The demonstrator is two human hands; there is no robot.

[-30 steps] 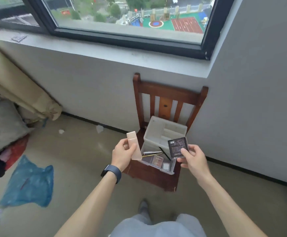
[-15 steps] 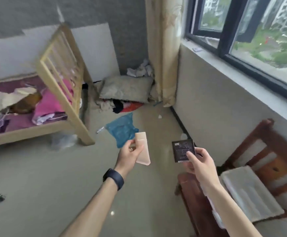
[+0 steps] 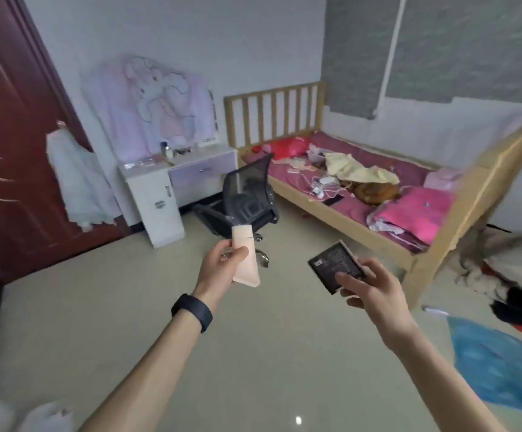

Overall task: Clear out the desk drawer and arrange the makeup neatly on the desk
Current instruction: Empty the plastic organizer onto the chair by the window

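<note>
left grip [image 3: 219,271] curls round a peach tube [image 3: 243,241]; right grip [image 3: 370,291] pinches a black box [image 3: 334,265].

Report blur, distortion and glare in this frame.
Head view: motion blur streaks the door and smears the blue bag; wide-angle bends the bed frame at right; a small glint sits on the floor; the pink tube and dark box are sharpest, print unreadable.
</note>
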